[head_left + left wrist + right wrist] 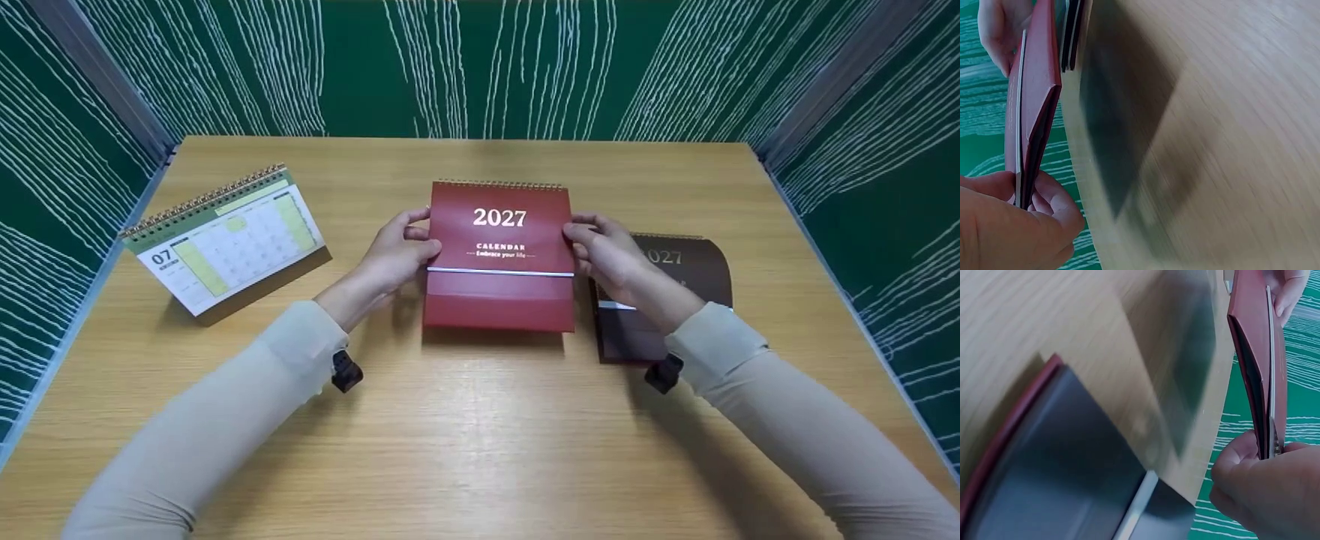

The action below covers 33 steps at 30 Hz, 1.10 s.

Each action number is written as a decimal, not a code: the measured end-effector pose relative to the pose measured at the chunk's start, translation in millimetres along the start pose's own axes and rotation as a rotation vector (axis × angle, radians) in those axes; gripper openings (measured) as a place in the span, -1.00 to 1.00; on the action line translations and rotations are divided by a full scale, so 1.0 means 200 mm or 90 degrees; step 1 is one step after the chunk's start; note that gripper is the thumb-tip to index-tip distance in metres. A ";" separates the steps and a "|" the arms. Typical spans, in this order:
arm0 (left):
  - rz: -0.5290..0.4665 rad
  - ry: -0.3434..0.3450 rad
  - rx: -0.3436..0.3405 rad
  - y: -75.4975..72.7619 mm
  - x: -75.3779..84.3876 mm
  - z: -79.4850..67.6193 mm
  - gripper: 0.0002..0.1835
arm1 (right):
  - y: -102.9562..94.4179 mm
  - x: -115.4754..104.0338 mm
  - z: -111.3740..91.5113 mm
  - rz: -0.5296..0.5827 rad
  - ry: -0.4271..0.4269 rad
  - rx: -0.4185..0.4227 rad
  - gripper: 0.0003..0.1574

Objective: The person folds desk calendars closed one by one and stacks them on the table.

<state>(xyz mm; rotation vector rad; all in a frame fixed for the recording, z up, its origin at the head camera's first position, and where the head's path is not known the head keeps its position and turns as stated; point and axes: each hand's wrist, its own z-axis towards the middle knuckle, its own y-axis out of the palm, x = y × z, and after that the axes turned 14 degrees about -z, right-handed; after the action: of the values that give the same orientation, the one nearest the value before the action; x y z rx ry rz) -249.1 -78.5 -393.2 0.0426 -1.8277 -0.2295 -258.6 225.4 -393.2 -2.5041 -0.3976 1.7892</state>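
A red 2027 desk calendar (501,225) with spiral binding along its top is held above the middle of the table, folded nearly flat. My left hand (394,255) pinches its left edge, thumb on the front cover. On the opposite edge my right hand (607,251) pinches it the same way. In the left wrist view, the left hand (1022,225) grips the calendar (1039,84) edge-on, its shadow falling on the wood. The right wrist view shows the right hand (1264,489) with thumb and fingers on either side of the calendar (1252,343).
A dark brown 2027 calendar (630,337) lies on the table under the right forearm, partly covered by it. At the left, a green-and-white calendar (240,240) stands open at page 07. Green walls with white lines (525,67) enclose the wooden table (480,450).
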 end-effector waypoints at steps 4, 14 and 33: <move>0.015 0.010 -0.007 0.06 0.01 0.00 -0.27 | -0.05 0.00 -0.02 -0.053 -0.027 0.023 -0.32; 0.020 0.026 -0.022 0.25 -0.01 0.03 -0.21 | -0.21 0.03 -0.09 -0.177 -0.058 0.089 -0.29; 0.040 0.034 -0.069 0.64 -0.07 0.09 -0.13 | -0.58 0.09 -0.20 -0.232 -0.017 0.112 -0.22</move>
<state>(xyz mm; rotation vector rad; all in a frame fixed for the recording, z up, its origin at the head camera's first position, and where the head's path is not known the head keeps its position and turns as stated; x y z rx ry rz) -252.0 50.8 -388.1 -0.0831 -1.7576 -0.2800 -236.9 346.7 -375.3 -2.1274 -0.6215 1.6374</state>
